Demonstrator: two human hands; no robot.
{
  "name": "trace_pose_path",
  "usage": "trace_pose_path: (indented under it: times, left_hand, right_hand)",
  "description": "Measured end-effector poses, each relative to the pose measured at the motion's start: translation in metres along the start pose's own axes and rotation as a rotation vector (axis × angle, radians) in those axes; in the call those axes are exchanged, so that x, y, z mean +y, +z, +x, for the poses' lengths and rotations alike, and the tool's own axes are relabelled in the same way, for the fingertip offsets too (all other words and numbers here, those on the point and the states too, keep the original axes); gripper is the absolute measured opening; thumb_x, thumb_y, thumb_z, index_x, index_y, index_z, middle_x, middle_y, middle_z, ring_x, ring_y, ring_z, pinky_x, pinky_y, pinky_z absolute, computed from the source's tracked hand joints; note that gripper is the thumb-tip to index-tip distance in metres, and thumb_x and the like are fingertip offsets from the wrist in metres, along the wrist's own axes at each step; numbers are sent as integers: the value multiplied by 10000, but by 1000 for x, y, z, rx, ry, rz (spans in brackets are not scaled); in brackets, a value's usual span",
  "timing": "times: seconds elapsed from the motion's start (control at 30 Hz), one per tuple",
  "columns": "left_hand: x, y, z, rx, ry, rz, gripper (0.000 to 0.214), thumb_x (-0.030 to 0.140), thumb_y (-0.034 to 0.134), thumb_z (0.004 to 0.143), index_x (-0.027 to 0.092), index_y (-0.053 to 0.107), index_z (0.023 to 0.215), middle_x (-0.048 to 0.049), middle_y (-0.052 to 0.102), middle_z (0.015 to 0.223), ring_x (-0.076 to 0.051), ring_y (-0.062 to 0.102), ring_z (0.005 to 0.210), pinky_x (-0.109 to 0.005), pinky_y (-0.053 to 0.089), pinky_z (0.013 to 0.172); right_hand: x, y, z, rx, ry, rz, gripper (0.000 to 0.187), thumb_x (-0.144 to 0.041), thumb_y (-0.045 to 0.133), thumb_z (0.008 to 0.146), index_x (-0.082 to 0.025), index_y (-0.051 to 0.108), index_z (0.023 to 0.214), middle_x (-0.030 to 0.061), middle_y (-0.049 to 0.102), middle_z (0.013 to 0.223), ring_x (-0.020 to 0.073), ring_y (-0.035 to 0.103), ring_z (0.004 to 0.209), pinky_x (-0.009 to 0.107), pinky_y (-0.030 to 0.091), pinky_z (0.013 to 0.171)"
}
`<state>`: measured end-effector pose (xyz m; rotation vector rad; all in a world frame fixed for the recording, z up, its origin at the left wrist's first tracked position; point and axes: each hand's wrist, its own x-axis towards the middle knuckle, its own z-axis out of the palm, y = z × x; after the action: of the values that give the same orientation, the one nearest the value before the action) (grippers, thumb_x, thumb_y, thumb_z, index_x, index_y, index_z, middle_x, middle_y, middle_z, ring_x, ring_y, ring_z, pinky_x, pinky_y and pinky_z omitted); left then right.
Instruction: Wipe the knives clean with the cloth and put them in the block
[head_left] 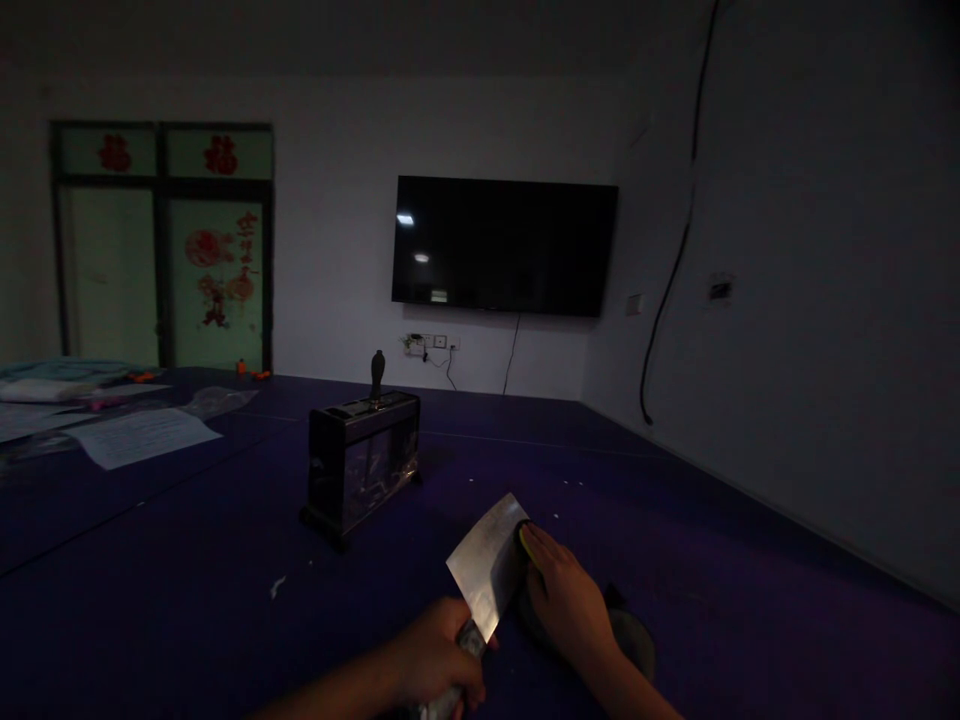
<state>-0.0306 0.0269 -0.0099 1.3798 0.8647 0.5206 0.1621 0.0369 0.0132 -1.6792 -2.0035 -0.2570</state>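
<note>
My left hand [442, 655] is closed around the handle [472, 638] of a cleaver, whose broad metal blade [484, 560] points up and away from me. Fingers together, my right hand [566, 595] presses a small yellow-and-black pad [524, 540] against the right part of the blade near its far end. The hand covers most of the pad, so its exact kind is hard to make out. Below the right wrist lies a dark grey rounded thing [636, 640], partly hidden by the arm.
Ahead to the left stands a dark knife block [379, 465] with one black handle [377, 372] sticking up. Papers [142, 437] and plastic wrap lie at the far left of the purple surface [187, 580]. White scraps [277, 586] are scattered. A wall [825, 420] borders the right side.
</note>
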Motion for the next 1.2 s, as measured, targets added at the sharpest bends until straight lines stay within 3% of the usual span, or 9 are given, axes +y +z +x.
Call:
trace_pose_path:
  times: [0.3,1.0,1.2]
  left_hand:
    - [3,2,-3,28,-54,22,475,-10,526,484,147,478,929,71,509,466,-75,435,318,-153,322,337]
    - [5,2,-2,-14,-16,-14,449,7,533,463,139,478,889,54,518,448,-85,428,293,-169,348,317]
    - [7,3,-5,-27,-33,-27,487,-7,519,470,142,459,930,62,513,438,-85,439,295,-134,294,324]
  right_hand:
    - [-1,-1,0,-14,3,-3,500,-122,354,751,-129,447,1242,67,463,1269,187,433,1133,290,332,931]
    - [-2,0,0,-42,-7,0,520,-107,374,732,-142,441,1246,53,447,1284,192,433,1132,294,322,935]
    - [-3,-3,0,-63,-5,-20,518,-111,374,740,-145,430,1254,57,439,1291,193,426,1141,291,321,933]
